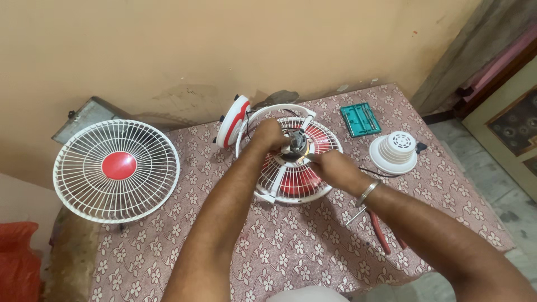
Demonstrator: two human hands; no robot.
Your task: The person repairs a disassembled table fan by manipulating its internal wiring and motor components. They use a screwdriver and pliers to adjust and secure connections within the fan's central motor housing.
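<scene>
Gripping the fan motor (295, 143) from both sides, left hand (268, 136) clenched on it, right hand (334, 168) likewise.

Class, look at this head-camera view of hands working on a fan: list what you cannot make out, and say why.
- Motor, head view: mostly covered by the left hand and right hand.
- Fingers of both hands: what they grip is hidden.
- Pliers: partly under the right forearm.
- Green tool case: contents too small.
</scene>
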